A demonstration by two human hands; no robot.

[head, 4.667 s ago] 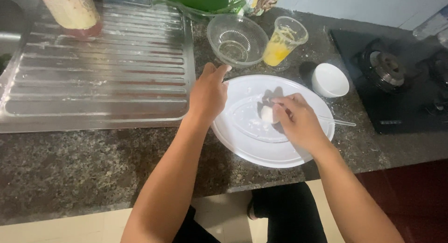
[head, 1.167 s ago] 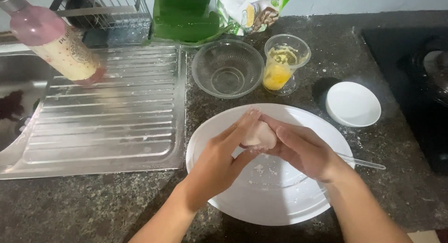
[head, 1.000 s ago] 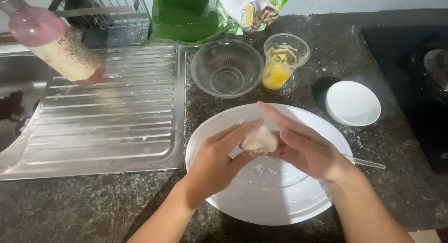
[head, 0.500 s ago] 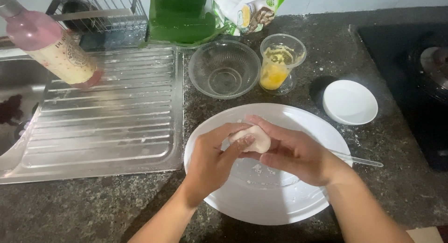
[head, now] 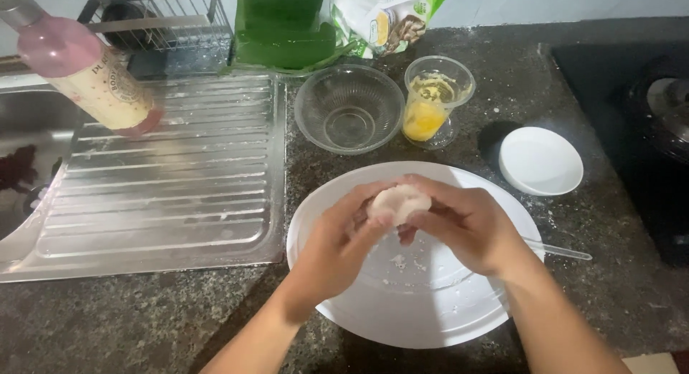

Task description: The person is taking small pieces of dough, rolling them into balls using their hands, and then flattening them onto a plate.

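Note:
A small pale lump of dough (head: pixel 399 201) is held between both my hands, just above a large white plate (head: pixel 423 309). My left hand (head: pixel 339 243) cups it from the left with the thumb pressed on its front. From the right, my right hand (head: pixel 466 223) closes its fingers over the lump. Flour specks lie on the plate under the hands. A clear thin handle (head: pixel 563 250) sticks out from behind the plate's right rim.
Behind the plate stand an empty glass bowl (head: pixel 349 108), a clear cup with beaten egg (head: pixel 433 105) and a small white dish (head: pixel 540 161). A steel sink drainboard (head: pixel 165 180) with a pink bottle (head: pixel 82 72) lies left. A stove (head: pixel 646 115) is at right, and a green container (head: pixel 283 26) and a food bag (head: pixel 380 19) at the back.
Earlier my hands lay on the plate, right fingers on the dough. Now both hands hold the dough lifted off the plate and turn and press it between the fingers.

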